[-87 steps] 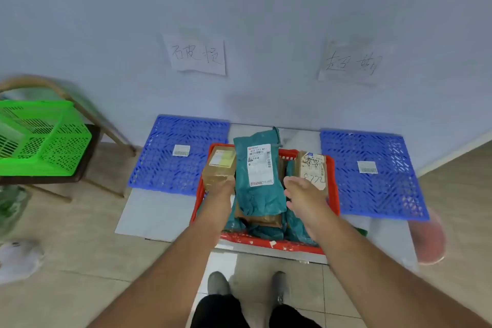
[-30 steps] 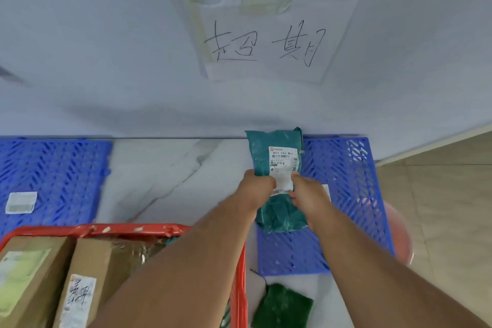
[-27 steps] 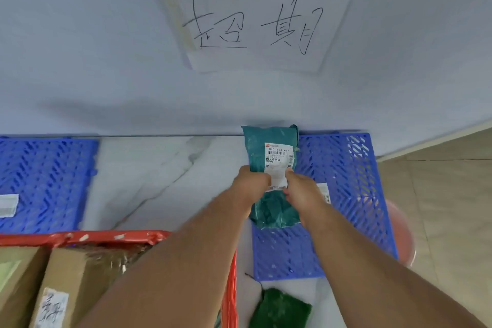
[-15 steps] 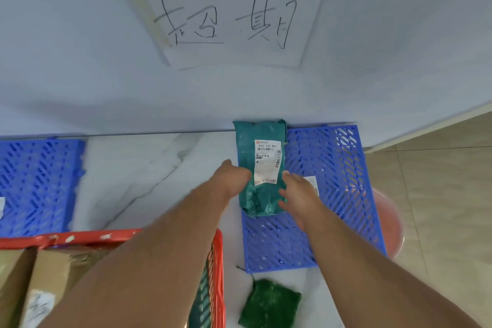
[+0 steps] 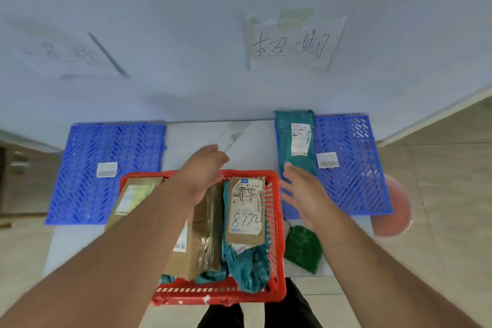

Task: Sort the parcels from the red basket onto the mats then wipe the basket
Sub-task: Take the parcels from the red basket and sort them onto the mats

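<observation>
Now — left hand (image 5: 202, 168) fingers spread, empty | right hand (image 5: 300, 189) fingers wide, empty — over red basket (image 5: 274, 221)

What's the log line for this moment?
teal parcel: on right mat | left hand: empty, over red basket | right hand: empty

Left wall sign (image 5: 66, 54) at upper left is too blurred to read. The left forearm (image 5: 149, 224) hides the middle parcel (image 5: 197, 242).
</observation>
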The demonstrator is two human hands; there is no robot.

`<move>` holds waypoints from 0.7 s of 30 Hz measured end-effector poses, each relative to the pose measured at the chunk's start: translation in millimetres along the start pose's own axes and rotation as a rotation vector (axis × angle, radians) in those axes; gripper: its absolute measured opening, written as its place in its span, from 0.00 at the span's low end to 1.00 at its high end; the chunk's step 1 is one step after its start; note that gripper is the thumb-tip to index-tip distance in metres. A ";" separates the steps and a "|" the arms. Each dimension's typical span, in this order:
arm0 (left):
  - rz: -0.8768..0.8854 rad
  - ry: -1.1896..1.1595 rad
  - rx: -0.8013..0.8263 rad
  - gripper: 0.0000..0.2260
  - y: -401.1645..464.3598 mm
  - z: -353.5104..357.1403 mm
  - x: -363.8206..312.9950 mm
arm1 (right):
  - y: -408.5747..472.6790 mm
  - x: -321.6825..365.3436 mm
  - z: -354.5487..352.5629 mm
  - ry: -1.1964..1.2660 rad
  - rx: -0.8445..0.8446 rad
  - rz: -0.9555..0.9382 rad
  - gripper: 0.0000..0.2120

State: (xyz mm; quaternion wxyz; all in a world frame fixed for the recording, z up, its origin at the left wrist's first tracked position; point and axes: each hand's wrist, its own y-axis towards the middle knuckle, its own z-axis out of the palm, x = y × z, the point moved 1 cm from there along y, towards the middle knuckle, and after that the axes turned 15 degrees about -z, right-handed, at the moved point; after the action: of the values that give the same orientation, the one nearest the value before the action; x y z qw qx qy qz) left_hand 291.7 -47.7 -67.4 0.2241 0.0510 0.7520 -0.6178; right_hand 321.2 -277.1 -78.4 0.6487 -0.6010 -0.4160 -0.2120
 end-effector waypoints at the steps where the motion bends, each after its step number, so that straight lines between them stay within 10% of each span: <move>1: 0.004 0.000 -0.006 0.26 -8.8 -13.1 10.4 | -17.0 -1.6 10.3 -0.022 0.011 0.009 0.16; 21: -0.085 0.204 0.257 0.16 -58.6 -5.9 134.0 | -73.0 -80.5 70.3 -0.138 -0.103 0.146 0.20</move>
State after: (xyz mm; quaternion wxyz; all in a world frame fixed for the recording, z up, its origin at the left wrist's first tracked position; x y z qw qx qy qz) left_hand 149.5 -82.6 -67.2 0.1120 0.1095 0.6872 -0.7094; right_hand 199.2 -241.6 -103.1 0.6005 -0.6753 -0.4035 -0.1434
